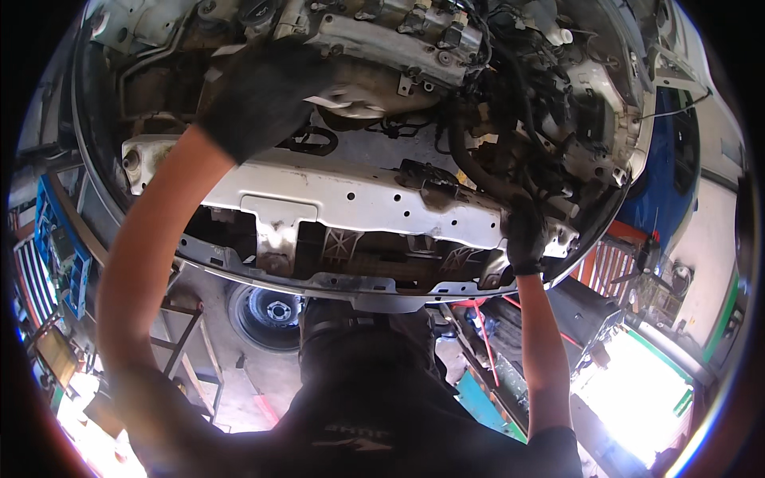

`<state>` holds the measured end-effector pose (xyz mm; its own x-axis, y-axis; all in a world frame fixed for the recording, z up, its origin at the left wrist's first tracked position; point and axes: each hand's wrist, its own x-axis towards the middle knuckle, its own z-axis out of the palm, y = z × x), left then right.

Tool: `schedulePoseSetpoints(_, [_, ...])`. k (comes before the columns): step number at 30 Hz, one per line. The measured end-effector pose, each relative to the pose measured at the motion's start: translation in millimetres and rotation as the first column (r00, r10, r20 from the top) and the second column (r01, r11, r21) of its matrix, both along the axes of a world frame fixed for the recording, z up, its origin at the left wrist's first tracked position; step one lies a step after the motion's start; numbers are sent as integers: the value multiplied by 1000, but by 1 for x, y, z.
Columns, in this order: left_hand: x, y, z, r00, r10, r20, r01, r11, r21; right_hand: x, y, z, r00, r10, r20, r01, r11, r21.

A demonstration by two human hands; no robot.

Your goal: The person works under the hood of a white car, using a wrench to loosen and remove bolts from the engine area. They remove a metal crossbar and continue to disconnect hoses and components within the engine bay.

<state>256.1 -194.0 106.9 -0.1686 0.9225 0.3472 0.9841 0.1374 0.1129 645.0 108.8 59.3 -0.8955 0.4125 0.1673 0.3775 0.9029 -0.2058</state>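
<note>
My left hand [271,99], in a black glove and smeared by motion, reaches into a car's engine bay. It is beside the engine's brown-grey metal shield [382,84]. A pale, thin piece [351,105] shows right by its fingers; whether the hand holds it I cannot make out. My right hand [526,239], also gloved in black, rests against the right end of the white metal crossmember [358,190]. Its fingers merge with the dark hoses behind, so their grip is hidden. A thick black hose [470,163] runs down toward that hand.
The engine [390,48] fills the far side of the bay. Below the crossmember runs the front lower panel [335,283]. A wheel [275,311] lies on the floor beside my legs. A blue car [665,167] stands at right, and a metal frame [187,342] at left.
</note>
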Motion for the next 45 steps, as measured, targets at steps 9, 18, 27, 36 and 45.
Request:
schedulePoseSetpoints(9, [34,-99,-27,894,448,-4,-448,894,16,-9,-14,20,986,-89,139,100,992,-73])
schedulePoseSetpoints(18, [35,-93,-23,875,477,86,-478,878,1,-3,-15,14,985,-124,118,134,987,-84])
schedulePoseSetpoints(27, [31,-94,-28,871,479,110,-482,876,1,2,-10,8,981,-161,108,173,979,-110])
schedulePoseSetpoints(36, [32,-91,-25,848,519,108,-519,854,-37,-1,-11,12,982,-174,78,181,979,-98])
schedulePoseSetpoints(45, [32,-91,-25,859,497,125,-495,868,-45,-1,-11,13,987,-154,41,158,981,-113])
